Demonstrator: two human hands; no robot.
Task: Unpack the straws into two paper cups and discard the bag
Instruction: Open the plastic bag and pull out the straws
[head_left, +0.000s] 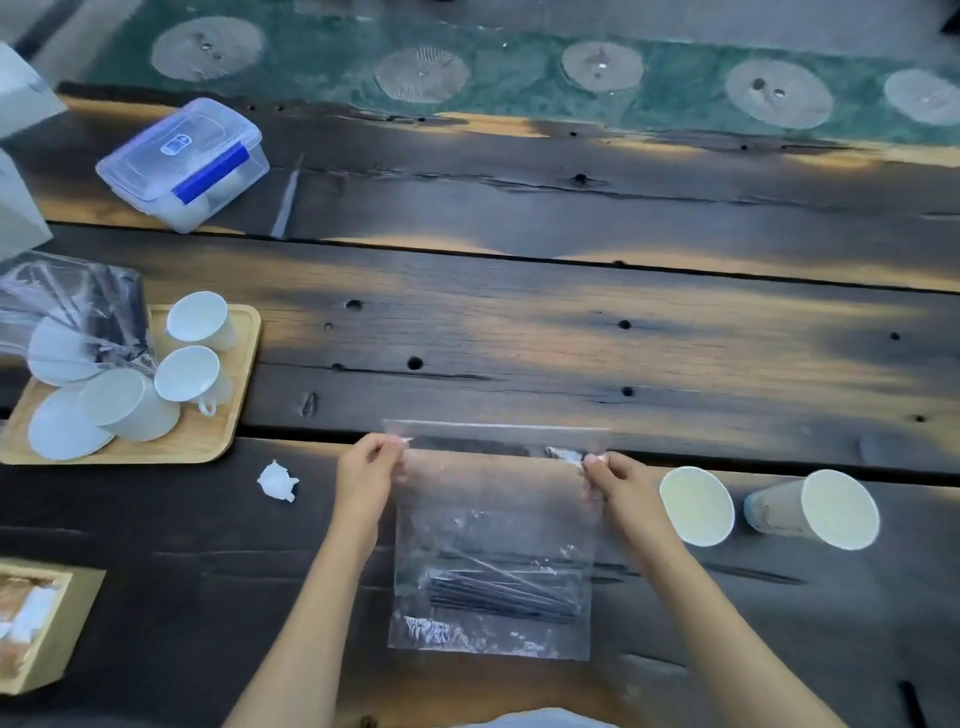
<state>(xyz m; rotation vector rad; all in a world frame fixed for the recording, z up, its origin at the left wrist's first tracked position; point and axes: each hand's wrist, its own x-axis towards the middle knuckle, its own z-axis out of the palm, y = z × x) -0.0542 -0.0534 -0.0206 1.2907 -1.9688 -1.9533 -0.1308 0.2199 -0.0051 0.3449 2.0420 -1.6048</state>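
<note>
A clear plastic zip bag (493, 525) lies flat on the dark wooden table (571, 332) in front of me. Several dark straws (504, 592) lie in a bundle inside its lower part. My left hand (366, 475) pinches the bag's top left corner, and my right hand (618, 483) pinches the top right corner near the seal. Two paper cups stand to the right of the bag: the nearer cup (697, 505) just beside my right hand, the farther cup (826, 512) beyond it. Both cups look empty.
A wooden tray (228, 415) with white cups, saucers and crumpled plastic wrap sits at the left. A crumpled white scrap (278, 482) lies left of my left hand. A clear lidded container (184, 163) with a blue clip is at the back left. A wooden box (41, 623) stands at the front left.
</note>
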